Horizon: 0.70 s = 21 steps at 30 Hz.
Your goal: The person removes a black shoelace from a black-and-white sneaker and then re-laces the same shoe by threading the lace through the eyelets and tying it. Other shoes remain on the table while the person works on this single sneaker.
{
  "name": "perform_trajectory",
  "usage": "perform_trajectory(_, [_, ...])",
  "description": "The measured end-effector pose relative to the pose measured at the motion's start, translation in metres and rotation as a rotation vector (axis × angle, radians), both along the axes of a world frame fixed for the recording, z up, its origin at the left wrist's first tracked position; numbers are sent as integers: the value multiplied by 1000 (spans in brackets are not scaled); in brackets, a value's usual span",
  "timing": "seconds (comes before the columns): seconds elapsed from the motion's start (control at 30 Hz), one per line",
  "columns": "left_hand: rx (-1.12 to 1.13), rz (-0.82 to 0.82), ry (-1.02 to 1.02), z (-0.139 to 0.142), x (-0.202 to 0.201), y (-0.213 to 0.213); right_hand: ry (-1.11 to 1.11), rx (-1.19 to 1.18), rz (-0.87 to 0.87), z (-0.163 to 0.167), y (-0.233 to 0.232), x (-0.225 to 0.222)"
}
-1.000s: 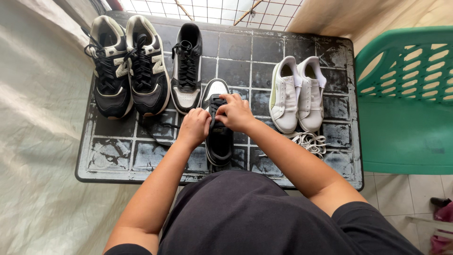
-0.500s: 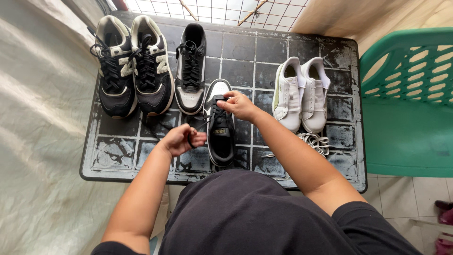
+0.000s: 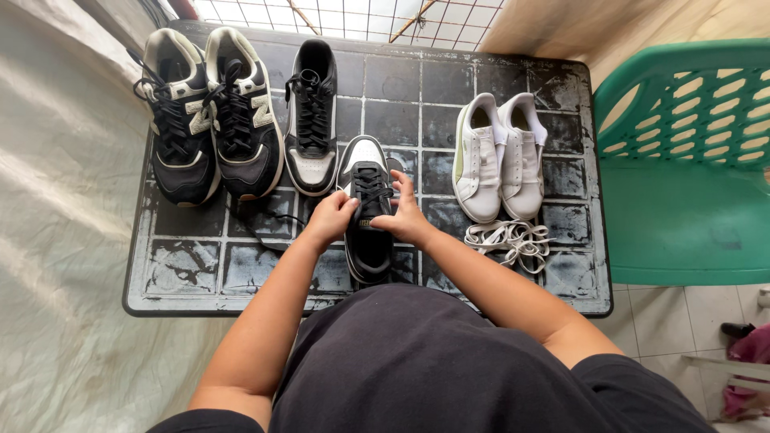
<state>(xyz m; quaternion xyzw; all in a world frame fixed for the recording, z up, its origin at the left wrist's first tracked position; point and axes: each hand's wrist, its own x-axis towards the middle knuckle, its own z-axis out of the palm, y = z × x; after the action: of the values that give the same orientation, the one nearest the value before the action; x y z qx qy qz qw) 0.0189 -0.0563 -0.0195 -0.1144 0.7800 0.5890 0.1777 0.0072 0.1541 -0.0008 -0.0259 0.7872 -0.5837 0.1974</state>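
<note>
A black and white sneaker (image 3: 368, 210) lies toe-away on the dark tiled table (image 3: 513, 76), pinched at its laced tongue between both hands. The left hand (image 3: 330, 219) curls shut on the shoe's near side — half a second ago it was pulled back, off the shoe. The right hand (image 3: 403, 215) holds the laces, forefinger raised. Beyond the grip sits its mate (image 3: 312, 116); rightward, loose white laces (image 3: 509, 240) and white sneakers (image 3: 499, 154).
</note>
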Motion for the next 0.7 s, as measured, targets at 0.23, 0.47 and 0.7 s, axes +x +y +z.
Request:
perform_trajectory(0.23, [909, 221, -358, 16, 13, -57, 298, -38, -53, -28, -10, 10])
perform_trajectory(0.47, [-163, -267, -255, 21, 27, -52, 431, 116, -89, -4, -6, 10])
perform_trajectory(0.7, [-575, 8, 472, 39, -9, -8, 575, 250, -32, 13, -9, 14])
